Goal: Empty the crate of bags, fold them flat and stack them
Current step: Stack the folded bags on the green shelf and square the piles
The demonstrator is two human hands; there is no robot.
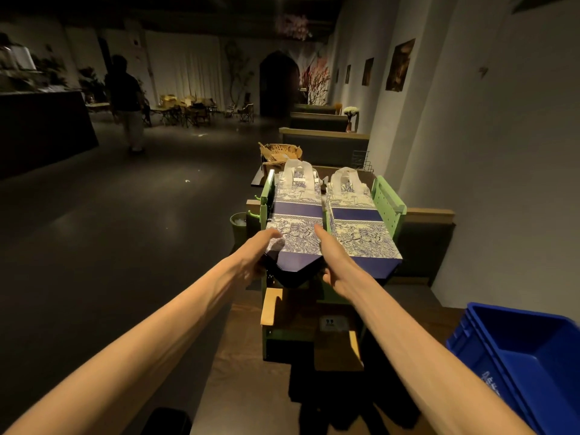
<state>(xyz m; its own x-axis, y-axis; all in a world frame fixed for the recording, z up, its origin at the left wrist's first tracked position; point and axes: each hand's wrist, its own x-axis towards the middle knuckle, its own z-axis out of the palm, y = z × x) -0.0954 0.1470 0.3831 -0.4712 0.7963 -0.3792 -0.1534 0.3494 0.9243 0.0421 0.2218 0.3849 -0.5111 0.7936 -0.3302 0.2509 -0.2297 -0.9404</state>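
Two stacks of flat blue-and-white patterned bags lie side by side on top of a green cart [389,202]. The left bag [296,215] has its navy bottom flap hanging over the near edge. My left hand [257,255] grips that bag's near left corner, thumb on top and fingers underneath. My right hand [332,255] holds its near right edge, thumb lying along the top. The right bag stack [361,224] lies untouched beside it. White handles [298,171] stick up at the far ends.
A blue plastic crate [527,350] stands at the lower right on a dark wooden table [238,365]. A cardboard box with brown paper [279,155] sits beyond the cart. A person [125,98] stands far off on the left in the dim hall.
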